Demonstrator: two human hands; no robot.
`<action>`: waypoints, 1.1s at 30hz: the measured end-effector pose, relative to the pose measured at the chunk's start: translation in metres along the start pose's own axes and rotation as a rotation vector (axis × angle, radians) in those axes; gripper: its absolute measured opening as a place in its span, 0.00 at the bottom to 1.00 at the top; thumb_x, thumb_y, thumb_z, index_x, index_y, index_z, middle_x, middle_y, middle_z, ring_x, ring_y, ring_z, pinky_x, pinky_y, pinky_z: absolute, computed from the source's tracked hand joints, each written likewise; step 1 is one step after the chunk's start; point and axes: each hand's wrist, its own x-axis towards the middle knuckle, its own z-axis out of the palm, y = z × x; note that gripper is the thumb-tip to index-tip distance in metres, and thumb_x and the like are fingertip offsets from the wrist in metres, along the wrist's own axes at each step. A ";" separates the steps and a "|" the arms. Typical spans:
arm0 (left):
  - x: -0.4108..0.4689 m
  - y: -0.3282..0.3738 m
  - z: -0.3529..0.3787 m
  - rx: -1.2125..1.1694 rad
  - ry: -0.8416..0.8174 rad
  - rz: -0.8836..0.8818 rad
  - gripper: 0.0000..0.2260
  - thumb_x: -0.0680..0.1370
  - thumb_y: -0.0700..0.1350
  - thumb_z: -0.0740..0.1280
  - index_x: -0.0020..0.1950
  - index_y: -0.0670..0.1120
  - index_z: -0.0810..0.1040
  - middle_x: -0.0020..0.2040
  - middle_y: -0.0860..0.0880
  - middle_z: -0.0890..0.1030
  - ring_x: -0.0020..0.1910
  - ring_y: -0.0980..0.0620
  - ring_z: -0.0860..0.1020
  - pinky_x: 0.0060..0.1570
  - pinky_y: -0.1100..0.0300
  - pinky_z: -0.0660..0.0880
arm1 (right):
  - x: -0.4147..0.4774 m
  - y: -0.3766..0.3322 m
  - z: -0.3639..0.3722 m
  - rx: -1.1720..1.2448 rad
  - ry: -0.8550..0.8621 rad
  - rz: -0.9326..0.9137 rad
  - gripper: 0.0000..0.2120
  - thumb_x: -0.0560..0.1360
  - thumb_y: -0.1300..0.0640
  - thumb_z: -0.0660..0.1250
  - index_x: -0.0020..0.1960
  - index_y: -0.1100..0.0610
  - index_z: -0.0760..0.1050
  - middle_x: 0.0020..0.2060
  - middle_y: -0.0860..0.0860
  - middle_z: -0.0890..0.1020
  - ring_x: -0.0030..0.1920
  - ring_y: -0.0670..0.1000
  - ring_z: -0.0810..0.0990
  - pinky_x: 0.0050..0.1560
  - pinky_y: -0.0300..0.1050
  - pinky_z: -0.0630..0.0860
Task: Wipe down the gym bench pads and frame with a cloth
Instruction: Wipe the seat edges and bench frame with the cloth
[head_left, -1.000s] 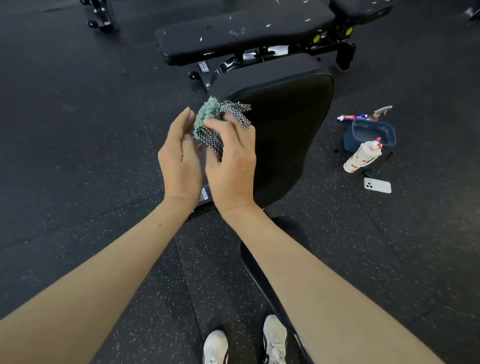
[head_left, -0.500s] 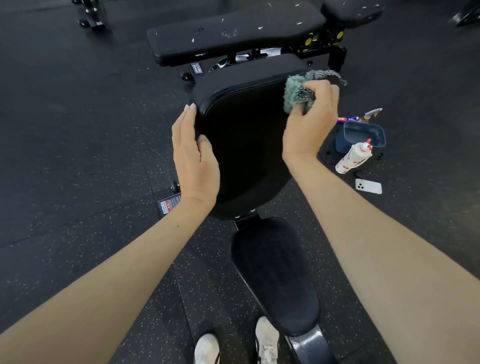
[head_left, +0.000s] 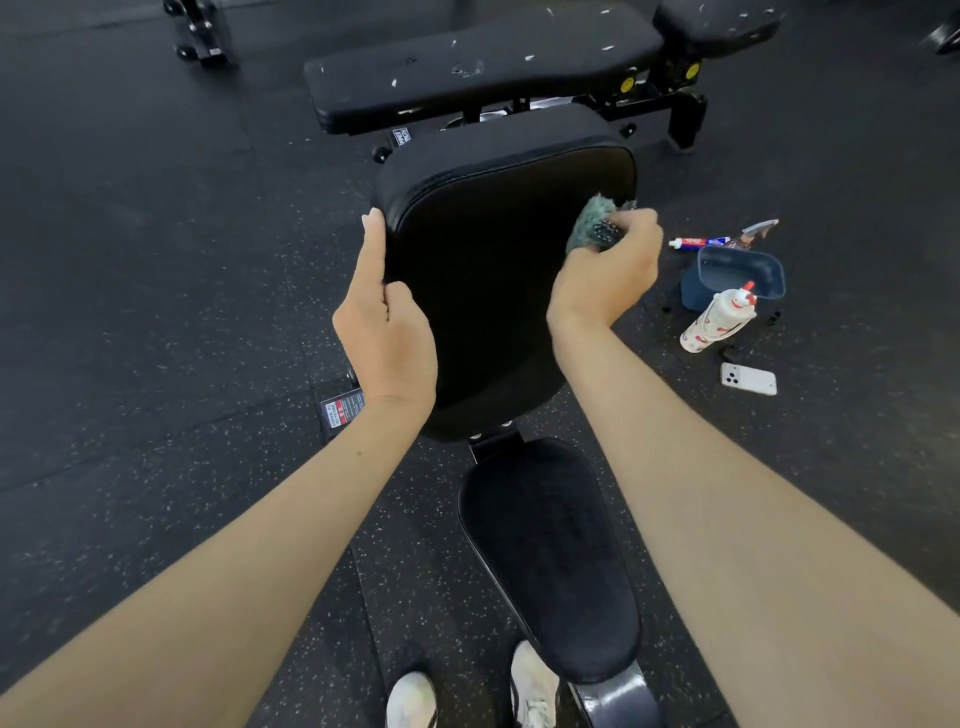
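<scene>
**Dark gym floor, second bench at the back**

Black rubber flooring (head_left: 130, 312) is covering the whole room. It is speckled with pale flecks, and straight tile seams are running across it. A flat bench (head_left: 483, 67) is standing at the far side, its long black pad showing white scuffs and chipped spots. Yellow knobs (head_left: 627, 84) are sitting on its dark frame near the hinge. A black equipment base (head_left: 200, 31) is poking in at top left, type unclear. Soft, even light is leaving a dull sheen on the floor.

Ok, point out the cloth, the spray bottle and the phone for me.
cloth (head_left: 589, 224), head view, on its teal fluffy side.
spray bottle (head_left: 714, 323), head view, on its white body.
phone (head_left: 749, 379), head view, on the middle of its back.
</scene>
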 end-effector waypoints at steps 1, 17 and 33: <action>-0.001 0.001 -0.001 0.009 -0.009 0.009 0.26 0.77 0.30 0.53 0.73 0.47 0.68 0.43 0.70 0.79 0.29 0.60 0.67 0.37 0.68 0.69 | -0.007 -0.002 0.001 0.019 0.000 -0.055 0.10 0.70 0.75 0.61 0.48 0.65 0.74 0.49 0.57 0.76 0.49 0.52 0.74 0.47 0.32 0.66; 0.011 0.006 -0.029 -0.137 -0.192 -0.083 0.24 0.75 0.42 0.53 0.70 0.44 0.71 0.69 0.50 0.73 0.67 0.57 0.71 0.70 0.53 0.66 | -0.125 -0.008 0.016 0.102 -0.400 -0.445 0.11 0.68 0.69 0.72 0.49 0.63 0.78 0.46 0.57 0.77 0.47 0.56 0.76 0.48 0.46 0.76; -0.025 -0.030 -0.016 -0.046 -0.161 -0.173 0.23 0.82 0.38 0.53 0.76 0.52 0.59 0.75 0.56 0.62 0.73 0.59 0.61 0.75 0.56 0.56 | -0.013 0.035 -0.008 -0.083 -0.161 -0.242 0.20 0.64 0.79 0.57 0.53 0.68 0.72 0.53 0.62 0.73 0.48 0.50 0.71 0.46 0.20 0.61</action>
